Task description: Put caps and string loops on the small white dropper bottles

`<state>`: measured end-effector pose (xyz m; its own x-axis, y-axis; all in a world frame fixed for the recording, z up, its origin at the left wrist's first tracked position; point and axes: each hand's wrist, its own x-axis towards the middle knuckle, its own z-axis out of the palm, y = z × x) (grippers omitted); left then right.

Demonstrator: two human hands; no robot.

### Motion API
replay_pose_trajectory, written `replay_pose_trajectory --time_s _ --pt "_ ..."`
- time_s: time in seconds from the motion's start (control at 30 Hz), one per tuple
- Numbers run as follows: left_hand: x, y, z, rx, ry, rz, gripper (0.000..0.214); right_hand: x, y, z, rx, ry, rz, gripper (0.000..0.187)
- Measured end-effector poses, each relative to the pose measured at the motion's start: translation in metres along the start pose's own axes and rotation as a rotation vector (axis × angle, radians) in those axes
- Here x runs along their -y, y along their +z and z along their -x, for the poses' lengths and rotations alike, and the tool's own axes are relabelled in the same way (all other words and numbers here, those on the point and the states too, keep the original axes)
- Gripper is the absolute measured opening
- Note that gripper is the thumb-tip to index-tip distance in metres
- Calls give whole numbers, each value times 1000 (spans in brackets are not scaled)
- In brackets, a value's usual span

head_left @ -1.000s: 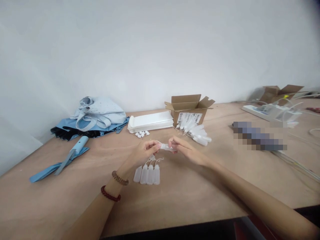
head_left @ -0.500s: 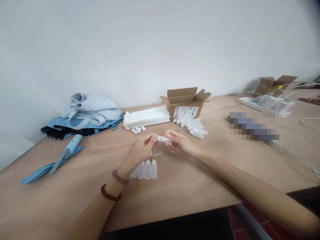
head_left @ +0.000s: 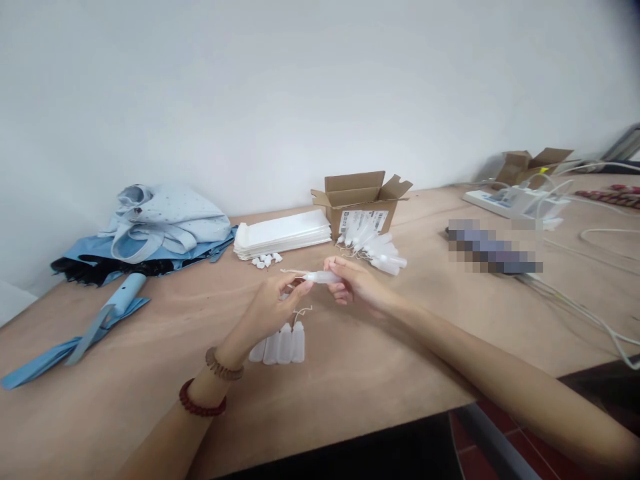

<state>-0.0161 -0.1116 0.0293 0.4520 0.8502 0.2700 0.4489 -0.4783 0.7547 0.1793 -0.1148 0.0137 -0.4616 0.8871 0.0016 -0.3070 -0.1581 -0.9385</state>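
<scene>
A small translucent plastic bottle (head_left: pixel 324 277) lies sideways between my two hands above the table. My right hand (head_left: pixel 353 283) is closed round its body. My left hand (head_left: pixel 283 297) pinches at the neck end, where a thin white cord (head_left: pixel 293 271) sticks out to the left; the exact contact is partly hidden by the fingers. Below my left hand, several similar bottles (head_left: pixel 285 345) lie side by side on the table, with cords at their tops. A pile of more such bottles (head_left: pixel 373 247) lies beyond my right hand.
Small white caps (head_left: pixel 267 260) lie before a stack of white envelopes (head_left: pixel 283 235). An open cardboard box (head_left: pixel 357 200) stands behind the pile. A blue umbrella (head_left: pixel 125 293) and pale bag (head_left: pixel 170 223) lie left. A power strip (head_left: pixel 515 203) with cables lies right.
My left fingers have shifted slightly away from the bottle's neck, showing more of the bottle and the cord. The view has turned a little to the right.
</scene>
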Motion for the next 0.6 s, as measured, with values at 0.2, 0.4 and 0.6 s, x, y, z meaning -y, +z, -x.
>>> replay_pose_trajectory --time_s 0.2,0.4,0.6 --pt "-3 2 -1 -24 -27 7 27 -2 -2 -1 6 -67 58 21" --pt "-4 2 1 23 -143 108 32 -2 1 -1 23 -93 229 24" --pt "8 4 -3 12 -229 365 37 -5 -1 5 -161 -596 1113 18"
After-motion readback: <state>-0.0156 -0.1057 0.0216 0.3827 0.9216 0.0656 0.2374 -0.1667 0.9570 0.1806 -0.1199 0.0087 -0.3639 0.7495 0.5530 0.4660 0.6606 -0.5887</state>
